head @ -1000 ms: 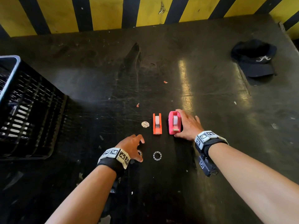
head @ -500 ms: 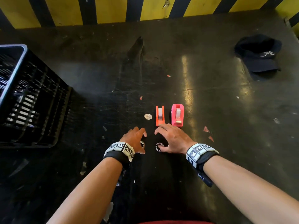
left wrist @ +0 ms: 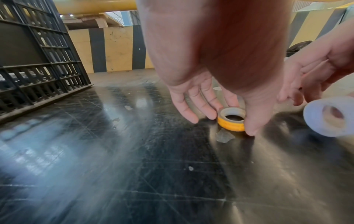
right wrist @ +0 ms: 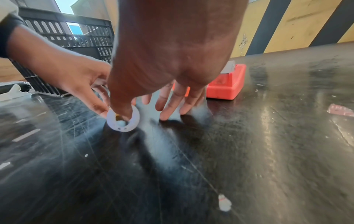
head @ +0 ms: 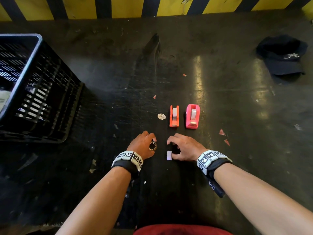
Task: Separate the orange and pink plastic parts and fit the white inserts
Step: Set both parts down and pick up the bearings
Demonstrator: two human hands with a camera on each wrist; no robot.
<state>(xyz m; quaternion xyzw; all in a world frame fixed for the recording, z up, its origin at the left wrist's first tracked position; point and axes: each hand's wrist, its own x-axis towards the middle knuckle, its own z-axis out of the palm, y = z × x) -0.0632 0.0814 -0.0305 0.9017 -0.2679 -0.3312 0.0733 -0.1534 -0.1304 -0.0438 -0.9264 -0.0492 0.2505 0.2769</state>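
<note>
Though blur hides detail, both hands (head: 144,145) seemingly pinch small rings (head: 153,146).

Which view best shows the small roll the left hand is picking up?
The left wrist view: the roll appears close, yellow-sided with a white core, pinched between the left hand's thumb and fingers on the table. In the head view it is a small dark ring. In the right wrist view I cannot make it out.
</note>
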